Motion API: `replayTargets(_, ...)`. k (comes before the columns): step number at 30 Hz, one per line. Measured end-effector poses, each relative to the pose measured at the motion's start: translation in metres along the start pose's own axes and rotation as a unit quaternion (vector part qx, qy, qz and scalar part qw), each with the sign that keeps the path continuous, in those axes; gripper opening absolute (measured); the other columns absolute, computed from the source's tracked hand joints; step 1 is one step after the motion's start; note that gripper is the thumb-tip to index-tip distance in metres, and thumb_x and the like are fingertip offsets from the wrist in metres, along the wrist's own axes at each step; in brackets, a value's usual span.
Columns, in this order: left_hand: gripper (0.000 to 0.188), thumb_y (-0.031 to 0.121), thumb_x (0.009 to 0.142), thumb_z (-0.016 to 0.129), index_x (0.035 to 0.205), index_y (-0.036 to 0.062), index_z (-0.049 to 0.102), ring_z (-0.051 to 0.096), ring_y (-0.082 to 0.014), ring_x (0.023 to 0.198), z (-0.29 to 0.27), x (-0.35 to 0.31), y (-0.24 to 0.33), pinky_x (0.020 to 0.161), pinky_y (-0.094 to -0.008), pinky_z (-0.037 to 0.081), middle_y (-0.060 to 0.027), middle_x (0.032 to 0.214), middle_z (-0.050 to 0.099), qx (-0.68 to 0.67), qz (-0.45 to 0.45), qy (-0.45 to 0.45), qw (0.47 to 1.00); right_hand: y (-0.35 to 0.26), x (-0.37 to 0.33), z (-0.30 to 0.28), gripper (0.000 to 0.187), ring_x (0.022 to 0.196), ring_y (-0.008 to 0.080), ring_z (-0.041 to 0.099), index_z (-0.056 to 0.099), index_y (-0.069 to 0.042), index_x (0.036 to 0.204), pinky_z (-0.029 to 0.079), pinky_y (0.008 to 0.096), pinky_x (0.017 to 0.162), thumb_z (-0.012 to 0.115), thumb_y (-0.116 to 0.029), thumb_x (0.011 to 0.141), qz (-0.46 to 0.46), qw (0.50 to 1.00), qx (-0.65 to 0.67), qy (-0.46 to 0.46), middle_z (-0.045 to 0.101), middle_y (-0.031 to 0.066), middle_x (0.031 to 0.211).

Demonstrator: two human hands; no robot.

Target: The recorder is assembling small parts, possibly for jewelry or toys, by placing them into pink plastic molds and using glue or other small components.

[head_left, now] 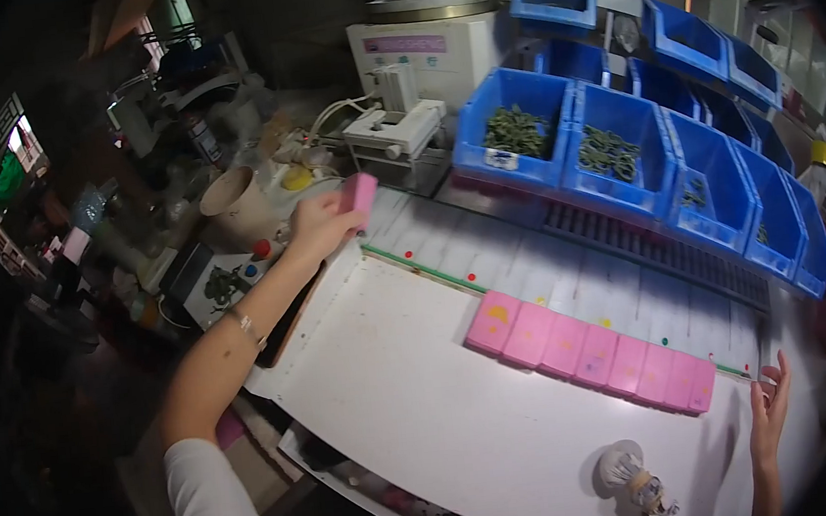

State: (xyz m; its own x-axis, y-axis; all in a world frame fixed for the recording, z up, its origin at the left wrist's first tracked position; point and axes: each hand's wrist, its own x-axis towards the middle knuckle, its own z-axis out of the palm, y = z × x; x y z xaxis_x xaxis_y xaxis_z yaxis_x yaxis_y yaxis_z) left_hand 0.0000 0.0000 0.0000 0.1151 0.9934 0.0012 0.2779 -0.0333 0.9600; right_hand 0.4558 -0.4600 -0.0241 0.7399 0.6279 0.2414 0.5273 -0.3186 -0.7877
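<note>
My left hand (320, 225) is closed on a pink block (359, 200) at the far left end of a white lined strip (574, 272). Below that strip, a row of several similar pink blocks (596, 352) lies side by side on the white tabletop (372, 351), some with yellow smudges on top. My right hand (768, 403) is raised at the right end of the row, fingers apart, and nothing shows in it. Small red, yellow and green dots sit along the strip, beside a green line (434, 274).
Blue bins (620, 138), some with small dark green pieces, stand in tiers at the back right. A white-topped brush-like object (633, 476) is near the front edge. A beige pot (232, 204) and a white machine (429, 57) stand behind.
</note>
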Motion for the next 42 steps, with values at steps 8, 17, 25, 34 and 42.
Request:
replayTargets(8, 0.038, 0.018, 0.058, 0.077, 0.089, 0.0013, 0.064, 0.063, -0.0302, 0.084, 0.031, 0.065, -0.018, 0.075, -0.0354, 0.050, -0.0187, 0.089, 0.065, 0.385, 0.137, 0.090, 0.908, -0.035, -0.002, 0.045, 0.061, 0.083, 0.0135, 0.051, 0.031, -0.004, 0.138, 0.041, 0.0263, 0.079, 0.050, 0.003, 0.079, -0.070, 0.993, -0.064, -0.071, 0.047, 0.0115, 0.111)
replayTargets(17, 0.041, 0.020, 0.070, 0.070, 0.101, -0.0020, 0.056, 0.046, -0.0405, 0.106, 0.045, 0.062, -0.026, 0.091, -0.0439, 0.040, -0.0237, 0.109, 0.047, 0.499, 0.234, 0.069, 0.831, -0.028, -0.010, 0.057, 0.058, 0.083, 0.0158, 0.055, 0.039, -0.001, 0.130, 0.045, 0.0279, 0.074, 0.059, 0.005, 0.076, -0.063, 0.991, -0.051, -0.107, 0.050, 0.0137, 0.112)
replayTargets(25, 0.033, 0.021, 0.077, 0.064, 0.102, 0.0011, 0.059, 0.051, -0.0354, 0.105, 0.146, 0.039, -0.001, 0.089, -0.0441, 0.040, -0.0206, 0.108, 0.055, 0.359, 0.392, -0.103, 0.841, -0.024, 0.030, 0.076, 0.031, 0.083, 0.0246, 0.056, 0.052, 0.002, 0.109, 0.047, 0.0319, 0.075, 0.059, 0.002, 0.078, -0.121, 0.983, -0.106, -0.085, 0.053, 0.0153, 0.104)
replayTargets(34, 0.036, 0.040, 0.084, 0.054, 0.097, 0.0090, 0.065, 0.059, -0.0303, 0.095, 0.206, 0.132, -0.039, 0.085, -0.0431, 0.044, -0.0112, 0.100, 0.064, 0.366, 0.526, -0.005, 0.768, -0.016, 0.135, 0.158, 0.043, 0.111, 0.0396, 0.046, 0.054, -0.002, 0.115, 0.036, 0.0450, 0.096, 0.062, -0.020, 0.077, -0.298, 0.933, -0.194, -0.046, 0.051, 0.0224, 0.118)
replayTargets(42, 0.032, 0.037, 0.084, 0.055, 0.095, 0.0083, 0.064, 0.061, -0.0314, 0.089, 0.206, 0.114, -0.030, 0.081, -0.0427, 0.045, -0.0121, 0.096, 0.065, 0.348, 0.537, -0.002, 0.768, -0.014, 0.190, 0.238, 0.026, 0.096, 0.0382, 0.051, 0.059, -0.004, 0.100, 0.038, 0.0487, 0.082, 0.059, -0.017, 0.079, -0.384, 0.905, -0.176, 0.048, 0.056, 0.0206, 0.102)
